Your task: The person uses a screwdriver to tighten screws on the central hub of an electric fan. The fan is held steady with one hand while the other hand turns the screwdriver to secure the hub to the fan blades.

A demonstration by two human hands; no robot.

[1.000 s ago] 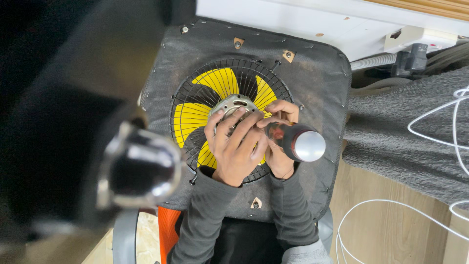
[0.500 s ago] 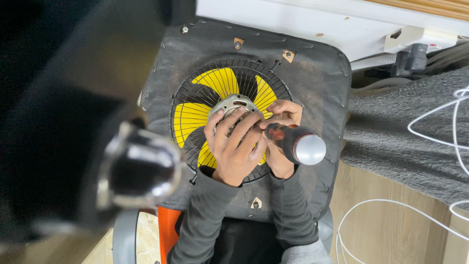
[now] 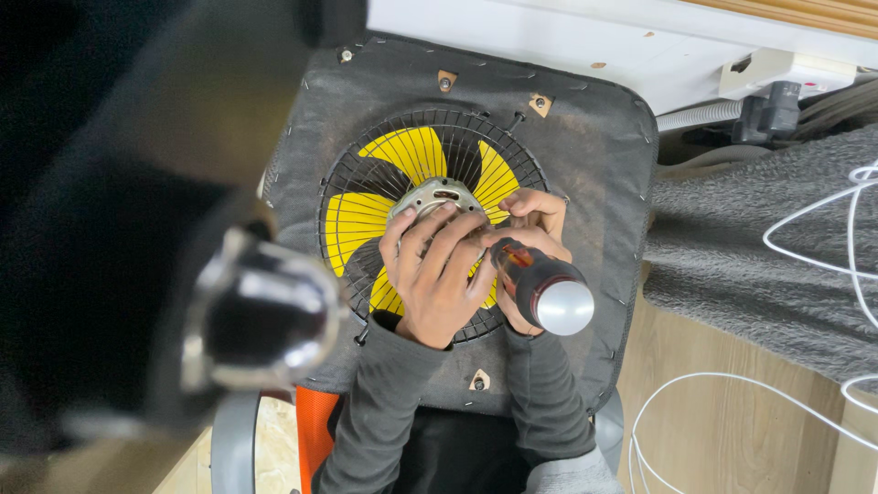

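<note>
Bracing the motor housing [image 3: 437,198] under your spread left hand [image 3: 439,274], keep the screwdriver [image 3: 541,285] gripped in your right hand [image 3: 530,229] square to its screw.

Left hand [image 3: 437,274] spread over motor housing [image 3: 436,197] at centre of fan grille [image 3: 366,174], blades [image 3: 412,151] beneath the wires. Right hand [image 3: 530,224] just right of it, wrapped round screwdriver [image 3: 544,284], handle end toward camera. Fan lying flat on chair seat [image 3: 585,128]. Cables [image 3: 732,393] on floor well right of grip.
</note>
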